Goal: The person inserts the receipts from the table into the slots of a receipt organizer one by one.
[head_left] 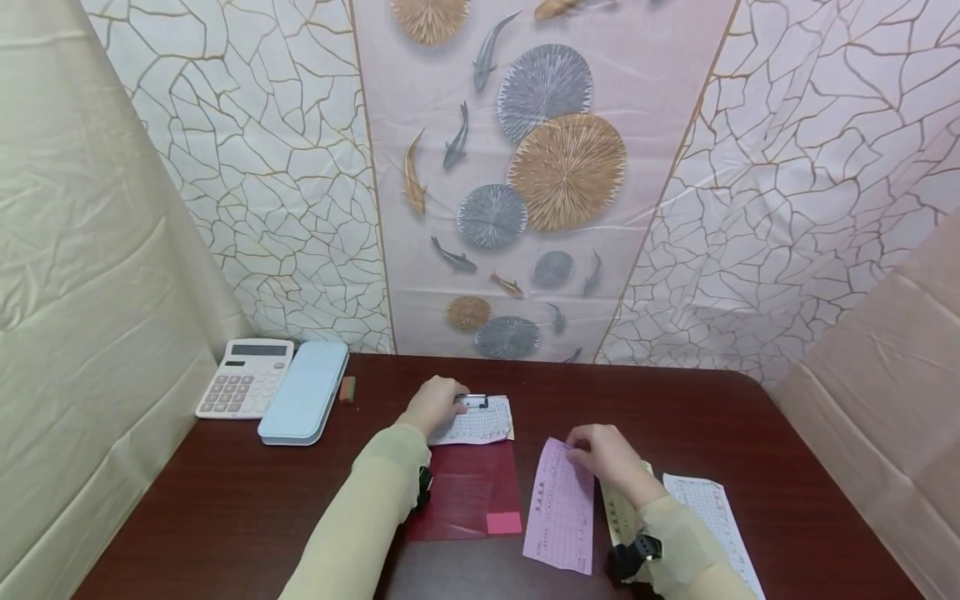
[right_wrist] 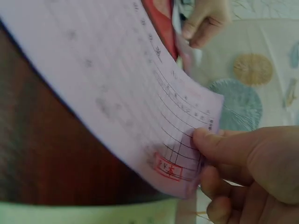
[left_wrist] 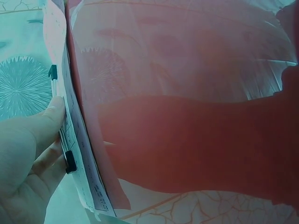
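Note:
My left hand (head_left: 433, 407) grips the metal clip (head_left: 474, 402) with black ends at the top of a red see-through folder (head_left: 457, 508). A white printed slip (head_left: 483, 427) lies across the folder's upper part, under the clip. In the left wrist view, the thumb presses on the clip beside the stacked papers (left_wrist: 86, 154); the translucent red sheet (left_wrist: 187, 140) hangs alongside. To the right, my right hand (head_left: 611, 458) pinches the top corner of a pink printed slip (head_left: 558, 517). A red stamp (right_wrist: 168, 169) shows near that pinched end in the right wrist view.
A yellow slip (head_left: 618, 512) lies partly under the right forearm, and another white slip (head_left: 708, 508) is right of it. At the back left are a calculator (head_left: 247, 379), a light blue case (head_left: 306, 392) and a small eraser (head_left: 347, 389). Patterned curtains stand behind the table.

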Tool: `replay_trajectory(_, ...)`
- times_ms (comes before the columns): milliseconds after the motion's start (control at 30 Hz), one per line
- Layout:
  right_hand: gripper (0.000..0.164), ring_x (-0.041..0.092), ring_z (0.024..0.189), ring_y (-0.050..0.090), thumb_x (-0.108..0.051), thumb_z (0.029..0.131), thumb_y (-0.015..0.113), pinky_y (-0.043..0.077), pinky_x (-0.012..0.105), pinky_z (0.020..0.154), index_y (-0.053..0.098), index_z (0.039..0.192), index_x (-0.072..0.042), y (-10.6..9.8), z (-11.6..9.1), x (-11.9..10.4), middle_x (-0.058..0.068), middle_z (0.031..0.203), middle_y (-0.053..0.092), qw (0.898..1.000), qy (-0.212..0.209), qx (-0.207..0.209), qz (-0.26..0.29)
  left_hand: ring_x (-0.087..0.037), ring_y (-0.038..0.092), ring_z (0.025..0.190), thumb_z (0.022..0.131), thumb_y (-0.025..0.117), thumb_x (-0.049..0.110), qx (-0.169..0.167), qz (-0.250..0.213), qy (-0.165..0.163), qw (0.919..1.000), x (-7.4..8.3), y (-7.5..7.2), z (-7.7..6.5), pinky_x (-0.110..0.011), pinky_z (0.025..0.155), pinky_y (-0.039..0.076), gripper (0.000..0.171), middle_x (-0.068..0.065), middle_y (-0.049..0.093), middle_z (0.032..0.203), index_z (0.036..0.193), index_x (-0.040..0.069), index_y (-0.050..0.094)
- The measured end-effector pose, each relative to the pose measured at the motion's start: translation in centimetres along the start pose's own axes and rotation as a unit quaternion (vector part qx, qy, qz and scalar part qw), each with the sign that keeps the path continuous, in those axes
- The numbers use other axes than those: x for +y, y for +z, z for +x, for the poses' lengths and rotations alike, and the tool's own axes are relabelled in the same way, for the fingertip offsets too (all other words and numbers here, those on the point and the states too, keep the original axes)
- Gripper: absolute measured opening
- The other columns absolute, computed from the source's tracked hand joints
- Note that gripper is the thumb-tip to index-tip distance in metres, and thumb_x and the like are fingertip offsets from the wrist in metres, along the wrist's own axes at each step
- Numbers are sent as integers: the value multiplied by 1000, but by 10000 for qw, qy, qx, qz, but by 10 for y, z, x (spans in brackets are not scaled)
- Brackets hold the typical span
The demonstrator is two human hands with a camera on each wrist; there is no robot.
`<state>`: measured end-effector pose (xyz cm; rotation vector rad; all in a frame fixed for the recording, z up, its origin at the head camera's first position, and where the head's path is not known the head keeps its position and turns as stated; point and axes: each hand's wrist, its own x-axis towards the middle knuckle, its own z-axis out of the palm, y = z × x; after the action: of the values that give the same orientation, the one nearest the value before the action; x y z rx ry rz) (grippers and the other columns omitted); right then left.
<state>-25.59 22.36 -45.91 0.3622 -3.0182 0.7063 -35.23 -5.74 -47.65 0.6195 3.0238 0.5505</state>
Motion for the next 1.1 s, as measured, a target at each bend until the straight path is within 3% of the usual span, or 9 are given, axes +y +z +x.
replay_trajectory(400,6,11,66,53,-11,86,67,46,26,59,68,81,-7,-33,-6,12,-1,73,61,9975,95,-318,629,-19,61,110,87,70,18,-91,-103,-188,9997,2,0,-1,-35,93,50,29,-4,69,113,115,11,70)
replay_trajectory(700,9,13,69,54,-13,89,65,45,26,60,67,87,-4,-45,-12,19,1,76,61,9922,168,-368,1180,-20,60,112,88,69,18,-146,-133,-277,9994,4,-3,-3,-35,94,49,30,-5,68,115,117,10,69)
replay_trajectory(900,19,11,67,57,-14,87,68,49,24,58,69,89,5,-43,-11,16,6,76,67,9810,302,-318,1892,-20,62,109,87,70,18,-100,-102,-205,9997,4,-3,-2,-35,93,50,28,-4,69,112,113,10,71)
replay_trajectory(1100,26,8,65,57,-14,87,68,51,23,59,69,96,11,-34,-6,12,6,75,68,9648,800,-88,2504,-20,63,107,86,71,16,-52,-150,-162,9997,4,-4,-3,-35,93,50,25,-3,70,109,110,10,72)
